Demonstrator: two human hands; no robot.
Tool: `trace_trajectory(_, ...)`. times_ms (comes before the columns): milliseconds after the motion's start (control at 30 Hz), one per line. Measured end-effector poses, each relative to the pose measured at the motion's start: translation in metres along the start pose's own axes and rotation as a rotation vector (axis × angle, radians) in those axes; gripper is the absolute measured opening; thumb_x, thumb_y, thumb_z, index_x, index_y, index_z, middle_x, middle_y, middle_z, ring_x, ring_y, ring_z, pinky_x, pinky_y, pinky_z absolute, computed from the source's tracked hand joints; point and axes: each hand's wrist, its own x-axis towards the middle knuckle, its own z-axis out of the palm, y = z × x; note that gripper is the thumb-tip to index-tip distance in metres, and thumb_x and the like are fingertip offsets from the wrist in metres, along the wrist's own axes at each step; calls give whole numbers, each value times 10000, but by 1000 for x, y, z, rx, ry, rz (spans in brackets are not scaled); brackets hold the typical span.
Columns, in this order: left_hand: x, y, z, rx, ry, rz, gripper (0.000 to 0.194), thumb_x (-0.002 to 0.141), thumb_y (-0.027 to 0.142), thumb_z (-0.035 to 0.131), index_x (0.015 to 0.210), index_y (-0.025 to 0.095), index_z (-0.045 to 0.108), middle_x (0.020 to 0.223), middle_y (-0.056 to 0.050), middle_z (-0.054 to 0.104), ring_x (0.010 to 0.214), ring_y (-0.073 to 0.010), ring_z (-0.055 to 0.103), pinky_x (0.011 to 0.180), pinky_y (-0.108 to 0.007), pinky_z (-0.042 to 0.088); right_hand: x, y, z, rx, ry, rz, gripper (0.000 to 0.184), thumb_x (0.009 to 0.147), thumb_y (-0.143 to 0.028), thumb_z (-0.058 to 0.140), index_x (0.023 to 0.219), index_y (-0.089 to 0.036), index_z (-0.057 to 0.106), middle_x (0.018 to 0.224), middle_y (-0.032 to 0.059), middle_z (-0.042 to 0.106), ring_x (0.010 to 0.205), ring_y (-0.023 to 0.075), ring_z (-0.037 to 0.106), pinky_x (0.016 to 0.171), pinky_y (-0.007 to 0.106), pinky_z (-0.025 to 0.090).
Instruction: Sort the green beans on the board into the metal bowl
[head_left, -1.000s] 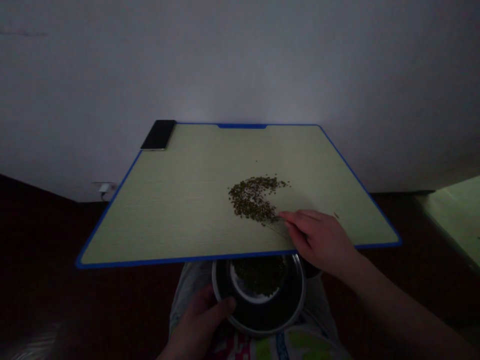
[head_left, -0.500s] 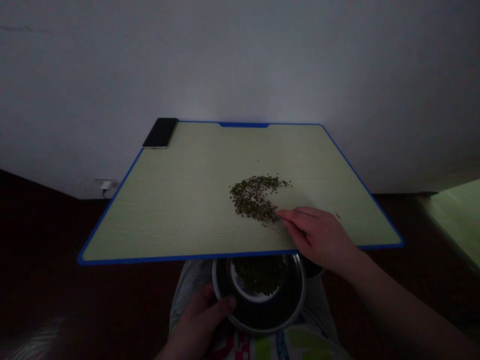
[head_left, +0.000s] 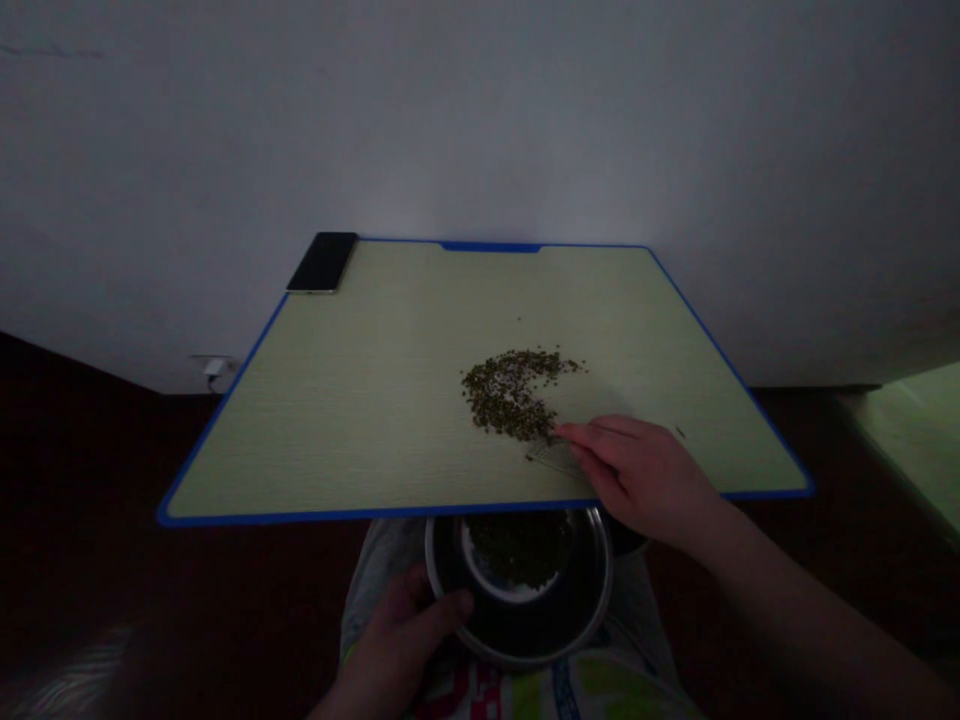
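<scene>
A loose heap of small dark green beans [head_left: 506, 395] lies on a pale green board with a blue edge [head_left: 300, 450], right of its middle. My right hand [head_left: 637, 475] rests on the board at the heap's lower right, fingertips at its edge. Those fingers seem to pinch a thin clear strip [head_left: 551, 458], too faint to name exactly. Below the board's near edge, my left hand [head_left: 397, 640] grips the rim of a steel bowl [head_left: 525, 635]. More beans [head_left: 517, 548] sit in the bowl, partly hidden by the board.
A black phone [head_left: 322, 262] lies at the board's far left corner. A white wall rises behind the board, with a small plug [head_left: 215, 367] low on it. A green surface [head_left: 907, 440] shows at the right. Patterned clothing [head_left: 525, 695] lies below the bowl.
The whole view has tilted slightly, so the board sits a little higher in the picture. Both hands and the bean heap keep nearly the same places.
</scene>
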Motion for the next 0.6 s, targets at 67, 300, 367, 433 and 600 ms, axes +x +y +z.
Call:
trace_trajectory(67, 2, -2, -2, -7, 13, 8, 318, 690, 357, 788, 936, 157, 769, 972, -118, 806, 945, -306, 719, 934, -418, 511, -1, 0, 0, 5, -3, 5, 284, 928, -175, 472, 1115, -161, 685, 916, 83, 745, 785, 177, 683, 706, 315, 569)
trace_trajectory(300, 3, -7, -6, -2, 23, -3, 308, 702, 352, 781, 947, 166, 766, 946, -110, 812, 930, -312, 725, 900, -421, 522, 8, 0, -1, 42, -25, -7, 273, 934, -177, 477, 1097, -144, 695, 880, 81, 744, 775, 172, 686, 698, 305, 568)
trace_trajectory(367, 1, -4, -3, -19, 12, -10, 295, 699, 355, 782, 927, 168, 770, 924, -100, 813, 895, -302, 732, 896, -417, 524, 10, 1, -1, 60, -37, -12, 271, 934, -176, 478, 1095, -157, 696, 898, 76, 746, 794, 172, 689, 713, 307, 567)
trace_trajectory(433, -1, -1, 0, -29, -4, -12, 286, 700, 353, 781, 918, 167, 772, 921, -97, 812, 895, -294, 731, 899, -404, 522, 11, 1, -1, 78, -52, -21, 273, 932, -172, 477, 1098, -166, 693, 926, 76, 748, 818, 172, 691, 730, 311, 566)
trace_trajectory(600, 1, -1, 0, -63, -2, -24, 299, 691, 346, 789, 927, 164, 764, 923, -104, 811, 876, -281, 734, 870, -392, 536, 11, 2, -1, 95, -79, -64, 276, 937, -177, 465, 1102, -148, 684, 946, 86, 746, 824, 175, 685, 725, 316, 565)
